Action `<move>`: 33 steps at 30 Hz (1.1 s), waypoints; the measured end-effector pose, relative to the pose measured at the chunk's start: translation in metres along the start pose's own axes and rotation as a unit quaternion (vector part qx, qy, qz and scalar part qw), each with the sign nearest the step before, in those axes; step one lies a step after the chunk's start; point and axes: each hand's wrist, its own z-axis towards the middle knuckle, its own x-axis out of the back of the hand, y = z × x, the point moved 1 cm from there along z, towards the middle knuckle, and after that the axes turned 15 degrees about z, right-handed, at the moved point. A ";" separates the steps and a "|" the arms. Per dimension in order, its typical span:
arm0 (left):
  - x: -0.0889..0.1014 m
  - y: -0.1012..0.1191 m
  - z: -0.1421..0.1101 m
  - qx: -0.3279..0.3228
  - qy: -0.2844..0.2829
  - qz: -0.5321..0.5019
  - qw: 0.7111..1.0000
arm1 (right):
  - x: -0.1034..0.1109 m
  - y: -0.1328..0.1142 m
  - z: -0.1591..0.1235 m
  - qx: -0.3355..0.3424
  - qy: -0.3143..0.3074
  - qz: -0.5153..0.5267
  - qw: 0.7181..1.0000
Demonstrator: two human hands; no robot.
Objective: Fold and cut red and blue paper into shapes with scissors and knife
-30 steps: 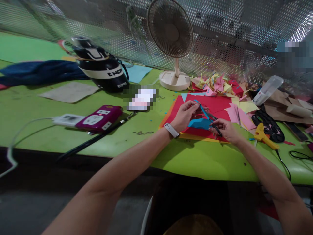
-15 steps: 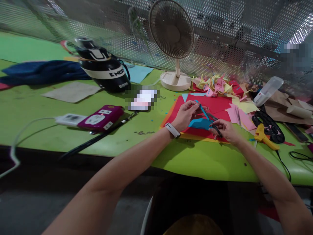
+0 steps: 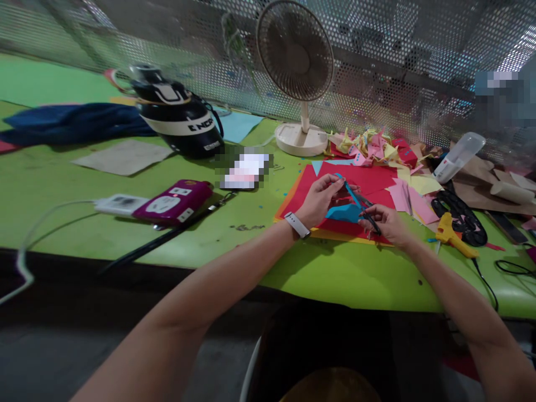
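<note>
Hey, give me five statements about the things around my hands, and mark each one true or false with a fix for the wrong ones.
1. The left hand holds a blue paper strip. True.
2. The right hand holds the yellow glue gun. False: it holds dark scissors; the glue gun lies on the green table.
3. The navy cloth lies right of the fan. False: it lies left.
4. Red paper lies under a blue piece. True.
5. The purple power strip lies left of both hands. True.
</note>
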 end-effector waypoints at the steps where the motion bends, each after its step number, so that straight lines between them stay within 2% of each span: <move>1: 0.000 0.000 0.000 0.000 0.000 -0.001 1.000 | 0.000 0.000 0.000 0.002 0.000 -0.001 1.000; 7: -0.001 0.001 -0.001 0.002 -0.001 -0.004 1.000 | 0.001 0.001 0.001 0.005 -0.005 -0.006 1.000; 18: 0.003 0.003 0.003 0.010 0.033 -0.013 0.999 | 0.002 0.001 0.001 -0.007 -0.008 -0.007 1.000; 33: 0.002 0.002 0.001 0.002 0.009 0.010 1.000 | 0.002 0.001 0.000 -0.013 -0.010 -0.006 1.000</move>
